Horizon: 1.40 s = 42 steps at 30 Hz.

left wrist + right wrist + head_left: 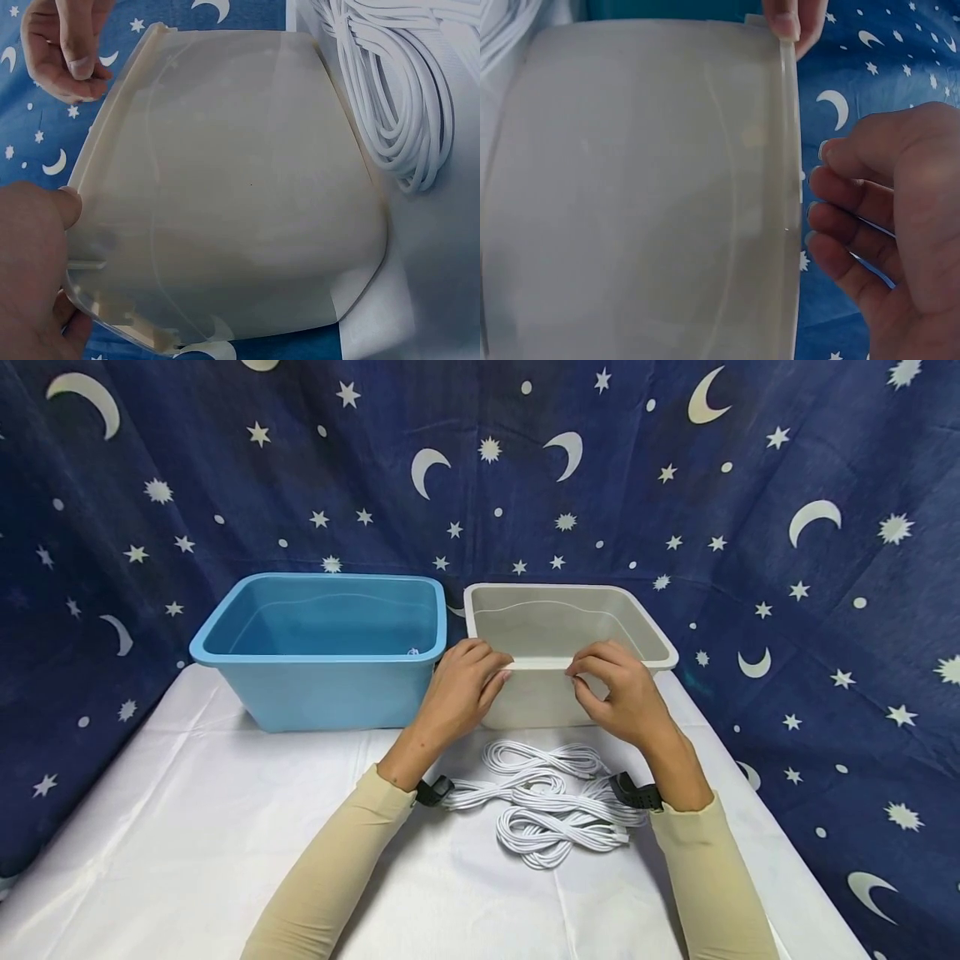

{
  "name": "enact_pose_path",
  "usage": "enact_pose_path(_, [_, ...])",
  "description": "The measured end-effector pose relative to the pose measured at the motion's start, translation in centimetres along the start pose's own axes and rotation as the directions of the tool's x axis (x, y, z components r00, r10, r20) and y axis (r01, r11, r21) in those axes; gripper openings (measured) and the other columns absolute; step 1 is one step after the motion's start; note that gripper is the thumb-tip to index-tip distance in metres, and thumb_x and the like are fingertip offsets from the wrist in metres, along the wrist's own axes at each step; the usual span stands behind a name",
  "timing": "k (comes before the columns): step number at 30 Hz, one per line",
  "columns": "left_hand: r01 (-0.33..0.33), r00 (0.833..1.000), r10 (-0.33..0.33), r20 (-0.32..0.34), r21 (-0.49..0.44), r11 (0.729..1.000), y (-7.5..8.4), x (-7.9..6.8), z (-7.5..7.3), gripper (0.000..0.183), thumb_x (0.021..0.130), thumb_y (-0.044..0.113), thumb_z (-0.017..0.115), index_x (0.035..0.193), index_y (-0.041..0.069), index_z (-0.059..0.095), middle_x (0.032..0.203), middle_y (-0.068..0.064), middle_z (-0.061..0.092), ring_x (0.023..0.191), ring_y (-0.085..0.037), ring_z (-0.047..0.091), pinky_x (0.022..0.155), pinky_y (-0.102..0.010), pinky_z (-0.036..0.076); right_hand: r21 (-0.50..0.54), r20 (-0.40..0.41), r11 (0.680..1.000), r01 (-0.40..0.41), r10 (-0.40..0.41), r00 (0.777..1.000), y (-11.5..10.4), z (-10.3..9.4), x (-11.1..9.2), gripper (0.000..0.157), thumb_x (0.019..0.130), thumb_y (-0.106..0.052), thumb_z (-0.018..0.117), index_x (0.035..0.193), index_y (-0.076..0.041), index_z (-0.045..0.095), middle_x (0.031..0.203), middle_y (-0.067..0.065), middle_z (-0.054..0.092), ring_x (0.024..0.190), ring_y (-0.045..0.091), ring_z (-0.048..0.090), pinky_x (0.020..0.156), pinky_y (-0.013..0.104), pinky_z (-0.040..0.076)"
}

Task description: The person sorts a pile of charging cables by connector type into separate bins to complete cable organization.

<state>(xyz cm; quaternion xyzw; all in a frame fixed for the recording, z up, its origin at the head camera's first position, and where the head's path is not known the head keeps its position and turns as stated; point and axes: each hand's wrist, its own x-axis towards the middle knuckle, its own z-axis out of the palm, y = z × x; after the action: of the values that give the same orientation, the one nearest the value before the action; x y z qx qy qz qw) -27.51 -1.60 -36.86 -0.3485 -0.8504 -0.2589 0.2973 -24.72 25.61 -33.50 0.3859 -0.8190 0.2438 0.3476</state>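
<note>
Head view: the front rim of the grey bin point(540, 697) is gripped near its left corner by the left hand point(467, 681), the edge being pinched between thumb and fingers; nothing is held by the right hand point(618, 685), whose fingers are loosely bent, with a gap left between thumb and fingertips; in the right wrist view those fingertips are seen just beside the rim, parted from it by a slim strip of the star-and-moon backdrop point(225, 460); the grey bin is stood upright on the white tablecloth point(187, 843), its open top faced upward beyond the hands and its right side set near the cloth's right edge.

Below the hands, dark straps are worn at the left wrist point(435, 791) and the right wrist point(635, 792); between the forearms, bundles of white cable point(555, 822) are laid in loops just in front of the grey bin, the rightmost loops being partly covered by the right strap; to the left of the grey bin, the blue bin point(337, 693) is placed, only a narrow gap being left between the two rims; a small pale thing, too small to be identified, is glimpsed inside its front right corner; leftward of the cables, a broad stretch of cloth is left visible.
</note>
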Motion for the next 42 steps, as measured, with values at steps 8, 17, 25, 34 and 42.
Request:
enact_pose_path(8, [-0.002, 1.0, 0.002, 0.013, 0.006, 1.0, -0.1, 0.0, -0.2, 0.026, 0.11, 0.027, 0.059, 0.124, 0.013, 0.076, 0.11, -0.003, 0.072, 0.124, -0.027, 0.058, 0.113, -0.045, 0.042, 0.003, 0.01, 1.0, 0.006, -0.006, 1.0, -0.5, 0.5, -0.2, 0.014, 0.085, 0.007, 0.071, 0.091, -0.005, 0.077, 0.097, 0.008, 0.071, 0.093, 0.029, 0.062, 0.084, 0.04, 0.048])
enact_pose_path(17, [-0.001, 1.0, 0.001, 0.002, 0.012, 1.0, -0.1, 0.1, -0.1, 0.023, 0.109, 0.026, 0.063, 0.123, 0.013, 0.076, 0.111, -0.003, 0.073, 0.124, -0.027, 0.058, 0.113, -0.045, 0.042, 0.028, 0.044, 0.999, 0.035, -0.037, 0.998, -1.2, 0.9, -0.2, 0.012, 0.087, 0.004, 0.071, 0.092, -0.005, 0.076, 0.097, 0.007, 0.071, 0.095, 0.028, 0.063, 0.089, 0.04, 0.048])
enact_pose_path(25, [-0.001, 1.0, 0.001, 0.005, 0.016, 1.0, -0.1, 0.1, -0.1, 0.024, 0.109, 0.026, 0.062, 0.123, 0.013, 0.076, 0.111, -0.003, 0.072, 0.124, -0.027, 0.058, 0.113, -0.046, 0.042, 0.053, 0.084, 0.997, 0.061, -0.065, 0.994, -1.4, 1.8, -0.7, 0.011, 0.086, 0.003, 0.073, 0.092, -0.006, 0.075, 0.097, 0.007, 0.072, 0.094, 0.027, 0.063, 0.086, 0.04, 0.049])
enact_pose_path(34, [0.001, 1.0, -0.002, 0.003, 0.014, 1.0, -0.1, 0.0, 0.0, 0.024, 0.109, 0.026, 0.062, 0.122, 0.012, 0.077, 0.111, -0.003, 0.072, 0.124, -0.028, 0.058, 0.113, -0.047, 0.043, 0.036, 0.217, 0.998, 0.057, -0.063, 0.974, -1.3, 2.6, -2.4, 0.013, 0.087, -0.004, 0.078, 0.099, -0.006, 0.076, 0.101, 0.005, 0.07, 0.098, 0.025, 0.065, 0.088, 0.042, 0.053])
enact_pose_path(42, [0.004, 1.0, -0.004, -0.001, 0.007, 1.0, -0.2, 0.0, 0.0, 0.024, 0.109, 0.026, 0.062, 0.122, 0.012, 0.076, 0.11, -0.003, 0.072, 0.124, -0.028, 0.058, 0.112, -0.047, 0.043, 0.003, 0.35, 0.999, 0.039, -0.038, 0.936, -1.1, 3.2, -3.7, 0.022, 0.087, -0.011, 0.082, 0.107, -0.01, 0.073, 0.099, 0.002, 0.071, 0.093, 0.02, 0.067, 0.085, 0.041, 0.056])
